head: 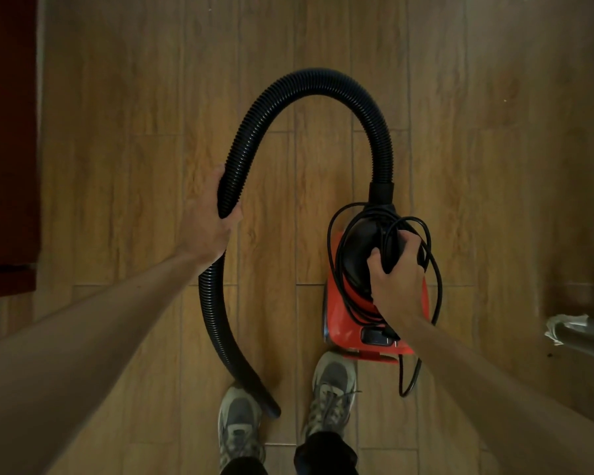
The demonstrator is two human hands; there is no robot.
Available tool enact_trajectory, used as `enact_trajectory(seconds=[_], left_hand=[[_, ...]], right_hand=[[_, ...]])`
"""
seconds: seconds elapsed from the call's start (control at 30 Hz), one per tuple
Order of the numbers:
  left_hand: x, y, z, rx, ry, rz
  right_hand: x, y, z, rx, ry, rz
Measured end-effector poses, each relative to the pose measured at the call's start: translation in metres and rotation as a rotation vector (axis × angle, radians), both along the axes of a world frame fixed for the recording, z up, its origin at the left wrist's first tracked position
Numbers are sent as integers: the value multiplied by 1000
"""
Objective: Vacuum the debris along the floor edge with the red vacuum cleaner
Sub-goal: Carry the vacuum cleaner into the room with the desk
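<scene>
The red vacuum cleaner (343, 323) hangs just above the wooden floor, right of centre. My right hand (396, 272) is closed around its black top handle, with loops of black power cord (436, 279) draped around it. A black ribbed hose (323, 80) arches from the vacuum's front up and over to the left. My left hand (208, 217) grips the hose partway along. The hose's free end (271, 407) hangs down by my left shoe. I cannot make out debris along the edge.
A dark red cabinet (7, 149) lines the left edge of the floor. A grey surface with a crumpled white cloth (563, 325) juts in at the right. My two shoes (333, 389) stand at the bottom centre. A few pale specks (504, 101) dot the floor at upper right.
</scene>
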State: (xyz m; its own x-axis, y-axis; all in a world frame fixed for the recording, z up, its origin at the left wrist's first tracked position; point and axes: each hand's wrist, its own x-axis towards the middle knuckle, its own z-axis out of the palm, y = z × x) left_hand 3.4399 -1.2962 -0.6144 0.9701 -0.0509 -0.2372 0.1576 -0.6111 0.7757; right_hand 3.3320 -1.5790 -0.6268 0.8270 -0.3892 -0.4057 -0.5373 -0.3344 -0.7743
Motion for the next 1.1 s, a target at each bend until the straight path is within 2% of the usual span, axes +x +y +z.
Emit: enact_trajectory(seconds=[0.27,0.6,0.73,0.87,1.0,1.1], left_hand=[[-25,-9,-23,-28,58,90],[-34,-8,-17,77,30,150],[-34,-4,-10,119,72,152],[-27,-6,6,190,178,89],[-16,-8,44,222,334,9],[-6,-3,83,217,333,-120]], right_hand=[[-4,6,-14,0,29,27],[-9,8,-17,2,88,57],[-20,2,-12,-94,136,104],[-25,-5,8,-217,239,181],[-11,-3,39,-303,452,373],[4,3,79,-351,488,495]])
